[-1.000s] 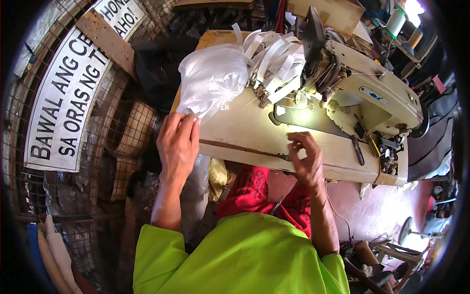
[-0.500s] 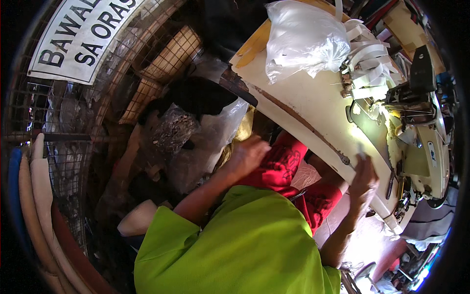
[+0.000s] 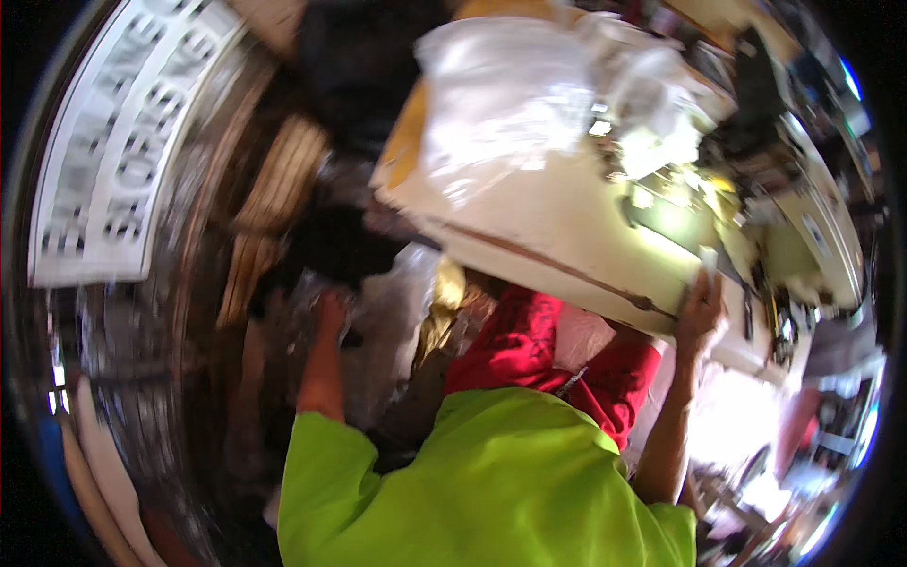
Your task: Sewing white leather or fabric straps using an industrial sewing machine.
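Right hand (image 3: pixel 700 317) pinches a white piece (image 3: pixel 708 259), probably light, best gripped low; left hand (image 3: pixel 331 310) blurred, opening and hold indeterminable.

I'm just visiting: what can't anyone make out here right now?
In the head view:
Left hand: blur and shadow hide whether it grips the clear plastic beside it.
Small white piece in the right hand: too small and blurred to identify.
White plastic bag: its cloudy film hides the contents.
White sign: cut off by the upper edge, lettering smeared.
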`<control>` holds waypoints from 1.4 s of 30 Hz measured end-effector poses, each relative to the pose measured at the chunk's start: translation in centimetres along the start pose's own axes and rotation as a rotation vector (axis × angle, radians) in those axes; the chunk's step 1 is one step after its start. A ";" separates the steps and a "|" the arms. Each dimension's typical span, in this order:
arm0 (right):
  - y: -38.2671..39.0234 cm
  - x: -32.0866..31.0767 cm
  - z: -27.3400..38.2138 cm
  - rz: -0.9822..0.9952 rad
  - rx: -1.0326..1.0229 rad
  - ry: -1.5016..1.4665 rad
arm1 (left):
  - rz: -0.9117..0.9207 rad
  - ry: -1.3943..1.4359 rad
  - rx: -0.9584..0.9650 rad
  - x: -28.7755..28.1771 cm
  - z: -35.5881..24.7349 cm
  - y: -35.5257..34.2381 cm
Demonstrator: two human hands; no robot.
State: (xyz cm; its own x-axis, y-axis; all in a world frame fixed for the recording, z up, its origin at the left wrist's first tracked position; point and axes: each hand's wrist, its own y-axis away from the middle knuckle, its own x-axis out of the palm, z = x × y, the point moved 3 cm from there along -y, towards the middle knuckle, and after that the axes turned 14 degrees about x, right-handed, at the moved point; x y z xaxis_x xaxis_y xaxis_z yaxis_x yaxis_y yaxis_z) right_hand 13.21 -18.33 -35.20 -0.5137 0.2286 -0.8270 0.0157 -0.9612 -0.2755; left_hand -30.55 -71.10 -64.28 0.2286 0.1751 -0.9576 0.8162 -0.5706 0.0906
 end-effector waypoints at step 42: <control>-3.9 -0.5 5.0 0.174 -0.147 -0.411 | 0.541 0.943 0.773 -16.1 -64.1 -9.7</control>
State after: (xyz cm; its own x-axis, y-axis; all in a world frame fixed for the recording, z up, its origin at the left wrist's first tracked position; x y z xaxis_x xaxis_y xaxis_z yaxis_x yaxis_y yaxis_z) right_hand 9.16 -15.45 -31.29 -0.7891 -0.0429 -0.6127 0.2381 -0.9409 -0.2409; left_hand -8.18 -16.95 -32.28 0.9593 0.0890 -0.2679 0.0698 -0.9943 -0.0803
